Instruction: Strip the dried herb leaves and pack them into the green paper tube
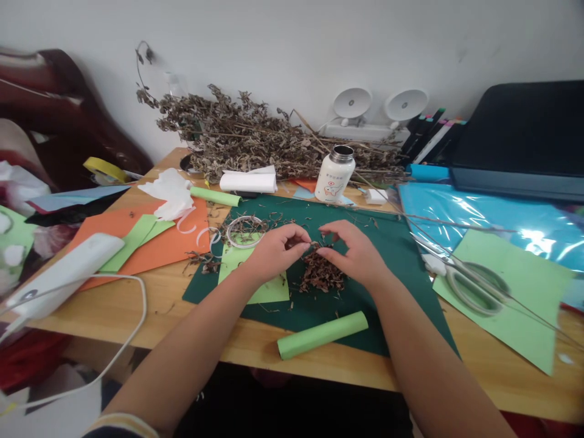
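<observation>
Pinching indistinct leaf fragment: left hand

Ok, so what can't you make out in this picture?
All in the head view:
What the left hand pinches, if anything: hidden by its fingers, too small.
Part of the leaf pile: covered by the right hand.
Bottle contents: lost in the dark mouth.
Bottle lettering: too small.
Black case, right end: cut off by the picture's edge.
</observation>
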Demonstrator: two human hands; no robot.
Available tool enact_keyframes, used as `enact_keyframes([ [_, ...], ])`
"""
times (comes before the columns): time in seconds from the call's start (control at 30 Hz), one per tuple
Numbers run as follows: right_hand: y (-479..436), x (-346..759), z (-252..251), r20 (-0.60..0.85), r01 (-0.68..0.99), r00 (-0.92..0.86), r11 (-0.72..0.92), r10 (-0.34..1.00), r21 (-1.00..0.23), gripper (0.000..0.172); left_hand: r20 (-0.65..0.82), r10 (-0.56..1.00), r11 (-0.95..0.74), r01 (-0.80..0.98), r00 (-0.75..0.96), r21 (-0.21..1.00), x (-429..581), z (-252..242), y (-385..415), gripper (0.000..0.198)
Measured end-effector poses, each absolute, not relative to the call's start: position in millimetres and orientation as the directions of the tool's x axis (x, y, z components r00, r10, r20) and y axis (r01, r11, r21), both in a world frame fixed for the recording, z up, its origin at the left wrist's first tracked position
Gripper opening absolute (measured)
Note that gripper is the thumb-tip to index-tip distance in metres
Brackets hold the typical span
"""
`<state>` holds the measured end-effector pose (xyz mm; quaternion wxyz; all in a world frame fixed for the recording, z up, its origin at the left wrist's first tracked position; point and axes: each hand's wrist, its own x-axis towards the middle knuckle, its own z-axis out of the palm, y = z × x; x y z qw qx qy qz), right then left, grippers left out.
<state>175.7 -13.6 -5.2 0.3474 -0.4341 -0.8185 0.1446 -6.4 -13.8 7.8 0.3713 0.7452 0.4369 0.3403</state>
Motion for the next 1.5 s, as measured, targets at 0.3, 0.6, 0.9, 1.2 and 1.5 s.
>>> enact_keyframes([
  [0.3,-18,166,-3,0.427,0.435,-0.43,0.597,0.795,-0.674,0.011,0.19,0.887,-0.334,0.302,0.421,0.893,-3,6,-17,0.014],
  [0.6,-18,163,-5,0.492,0.504,-0.334,0.593,0.804,-0.628,0.013,0.099,0.949,-0.166,0.206,0.3,0.964,12,-3,-21,0.014],
  [0.9,-21,162,-4,0.48,0.492,-0.286,0.556,0.83,-0.67,0.014,0.081,0.952,-0.173,0.301,0.295,0.938,8,-2,-20,0.009],
  [1.2,-17,182,1,0.407,0.486,-0.044,0.376,0.912,-0.789,0.015,-0.025,0.951,-0.004,0.092,0.31,0.996,3,2,-15,0.009],
  [1.5,-19,173,5,0.455,0.608,-0.379,0.587,0.806,-0.535,0.028,0.016,0.96,0.046,-0.212,0.279,0.976,9,4,-20,0.01],
])
